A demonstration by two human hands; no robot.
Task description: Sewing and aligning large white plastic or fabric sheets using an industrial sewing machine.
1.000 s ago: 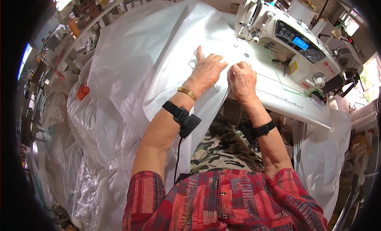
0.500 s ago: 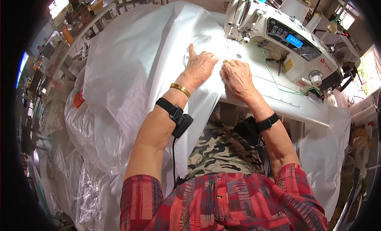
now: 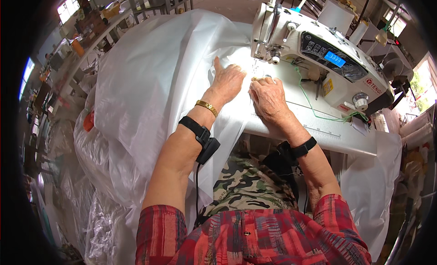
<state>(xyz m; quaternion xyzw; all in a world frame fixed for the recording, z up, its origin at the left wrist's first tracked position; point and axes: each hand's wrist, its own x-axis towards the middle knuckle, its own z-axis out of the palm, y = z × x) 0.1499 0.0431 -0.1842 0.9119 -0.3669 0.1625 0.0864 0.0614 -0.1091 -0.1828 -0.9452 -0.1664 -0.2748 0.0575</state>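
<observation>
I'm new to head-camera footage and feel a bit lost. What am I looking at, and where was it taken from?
This is a wide fisheye view from a camera on a person's head, looking down; that is why straight edges bend. No robot here: the bare left hand and right hand are the wearer's own. A white sewing machine stands on a pale worktable. A large white sheet spreads across the left and hangs down. The left hand rests on it, thumb spread; the right, fingers curled, is beside it near the needle area. Glare hides whether it pinches the sheet.
</observation>
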